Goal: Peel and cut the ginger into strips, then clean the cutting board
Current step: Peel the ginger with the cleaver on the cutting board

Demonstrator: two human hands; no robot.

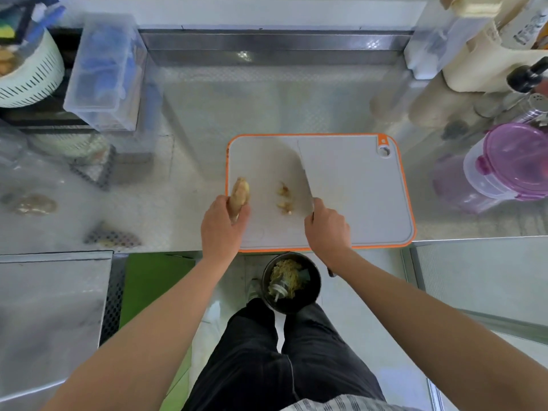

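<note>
Steel surface (pixel 207 120) w/ grey, orange-rimmed cutting board (pixel 355 185) at front edge. Black bin (pixel 292 283) of scraps on floor just below board. Cleaver (pixel 292 173) flat-ish over board's left half, blade pointing away, handle clenched in right hand (pixel 326 229). Left hand (pixel 222 226) wrapped round ginger (pixel 239 195), tip poking up at board's left rim. Peel bits (pixel 285 198) on board btwn ginger & blade, near blade edge.
</note>
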